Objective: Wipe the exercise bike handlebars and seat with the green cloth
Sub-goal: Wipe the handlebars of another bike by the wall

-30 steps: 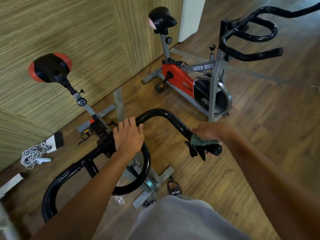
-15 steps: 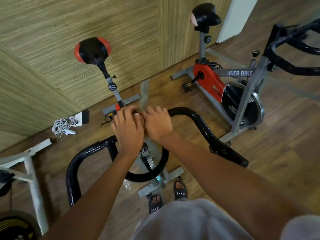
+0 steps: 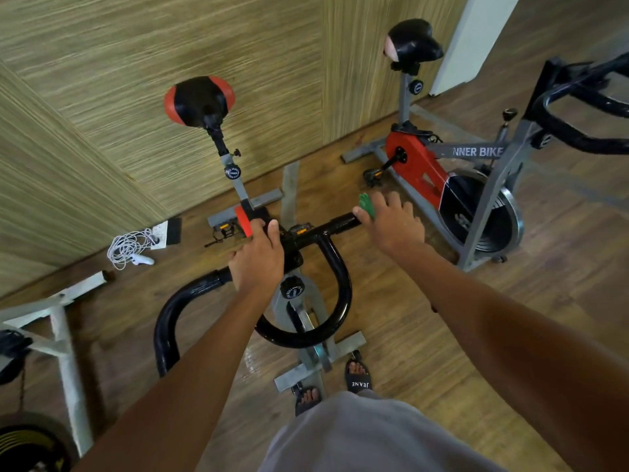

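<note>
While the left hand [image 3: 257,257] wraps its fingers round the black handlebars [image 3: 335,291] near the centre clamp, the right hand [image 3: 391,221] sits over the bar's right-hand stretch, pressing the green cloth [image 3: 367,206] onto it, a scrap of green poking out by the thumb. Up ahead, the red-and-black seat [image 3: 199,100] stands on its post against the wall. Second spinner bike [image 3: 452,175] on the right, sandalled feet [image 3: 357,376] below.
</note>
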`<state>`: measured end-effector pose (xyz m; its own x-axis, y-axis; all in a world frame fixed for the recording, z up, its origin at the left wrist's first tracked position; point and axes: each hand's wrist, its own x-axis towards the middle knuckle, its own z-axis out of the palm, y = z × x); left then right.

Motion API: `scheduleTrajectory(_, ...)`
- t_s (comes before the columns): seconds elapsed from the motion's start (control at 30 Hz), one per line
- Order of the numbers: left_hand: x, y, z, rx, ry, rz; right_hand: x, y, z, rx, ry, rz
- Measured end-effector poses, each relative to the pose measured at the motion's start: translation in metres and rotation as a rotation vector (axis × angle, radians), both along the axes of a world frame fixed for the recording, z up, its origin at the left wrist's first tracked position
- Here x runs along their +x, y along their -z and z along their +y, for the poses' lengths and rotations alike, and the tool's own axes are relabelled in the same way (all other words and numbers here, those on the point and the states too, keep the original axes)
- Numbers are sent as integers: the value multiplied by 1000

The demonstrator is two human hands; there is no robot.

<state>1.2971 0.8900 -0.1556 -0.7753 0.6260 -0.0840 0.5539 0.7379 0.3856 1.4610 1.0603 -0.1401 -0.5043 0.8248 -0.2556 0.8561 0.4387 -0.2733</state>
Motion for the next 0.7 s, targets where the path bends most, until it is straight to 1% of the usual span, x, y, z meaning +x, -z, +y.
scheduleTrajectory(0.13,2,0,2,2,24,1,22,-1,0,-44,-30,-45)
scheduleTrajectory(0.2,2,0,2,0,28,4,27,-4,-1,-24,-9,-21)
scheduleTrajectory(0.27,2,0,3,-2,28,14,27,-8,-6,103,-44,72)
scheduleTrajectory(0.3,3,0,3,2,28,14,28,-10,-10,178,-92,119)
scheduleTrajectory(0.33,3,1,4,4,25,14,29,-10,-13,225,-155,126)
scheduleTrajectory(0.37,3,1,4,2,23,21,29,-7,-16,245,-215,80)
scheduleTrajectory(0.4,2,1,4,-6,18,28,29,-2,-20,248,-256,-16)
scheduleTrajectory(0.47,2,2,4,-6,17,27,26,10,-23,286,-259,-225)
scheduleTrajectory(0.5,2,3,3,-1,19,22,25,13,-23,307,-233,-278)
scheduleTrajectory(0.57,2,4,3,7,22,30,22,10,-18,297,-158,-298)
scheduleTrajectory(0.63,2,4,2,-10,24,53,23,2,-16,194,-68,-260)
scheduleTrajectory(0.7,2,5,2,-26,24,67,31,-3,-20,137,8,-267)
